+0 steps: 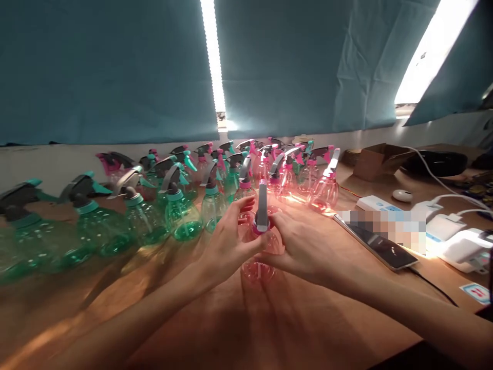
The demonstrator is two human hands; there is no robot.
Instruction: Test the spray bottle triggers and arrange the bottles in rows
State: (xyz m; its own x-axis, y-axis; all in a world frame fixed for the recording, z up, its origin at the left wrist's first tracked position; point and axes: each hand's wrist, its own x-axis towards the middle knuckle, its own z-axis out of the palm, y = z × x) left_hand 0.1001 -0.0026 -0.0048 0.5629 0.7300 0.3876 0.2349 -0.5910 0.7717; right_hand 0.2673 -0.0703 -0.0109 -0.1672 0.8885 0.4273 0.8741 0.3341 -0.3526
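A clear pink spray bottle (259, 270) with a grey trigger head stands upright on the wooden table in front of me. My left hand (233, 239) holds it from the left, the thumb across the front just below the pink collar. From the right, my right hand (298, 241) grips the bottle's upper body, with its thumb in front and its fingers partly hidden behind. Just beyond are more pink spray bottles (323, 194). Green spray bottles (184, 218) with turquoise collars stand in a row to the left.
A phone (379, 246) with a black cable lies at the right. Beside it are a white power strip (372, 204) with plugged-in chargers (464, 252) and a small white oval object (402, 195). An open cardboard box (381, 162) sits farther back. Blue-grey curtains (285, 67) hang behind the table.
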